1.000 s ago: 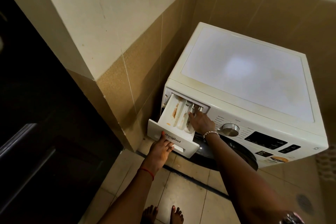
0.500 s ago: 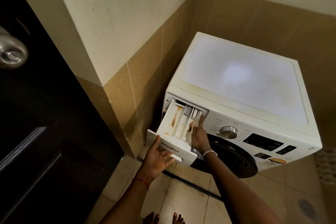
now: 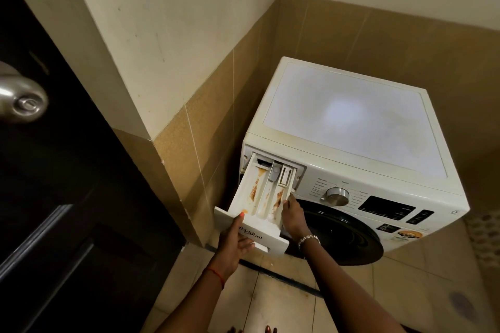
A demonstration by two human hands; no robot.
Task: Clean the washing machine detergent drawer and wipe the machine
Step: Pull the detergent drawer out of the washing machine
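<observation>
While one drawer (image 3: 260,199) juts out, left hand (image 3: 234,243) and right hand (image 3: 293,217) both clasp it.

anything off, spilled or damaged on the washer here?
Yes. The detergent drawer is pulled far out of the washing machine, and its compartments hold orange-brown residue in streaks and patches. The left hand grips its front panel; the right hand holds its right side. Nothing looks broken.

Stained white plastic drawer (image 3: 259,197), metal knob (image 3: 337,196)

Beige glossy tiled floor (image 3: 284,303): bore one white front-loading washing machine (image 3: 351,127), standing in corner; bare toes (image 3: 267,329) at near edge.
</observation>
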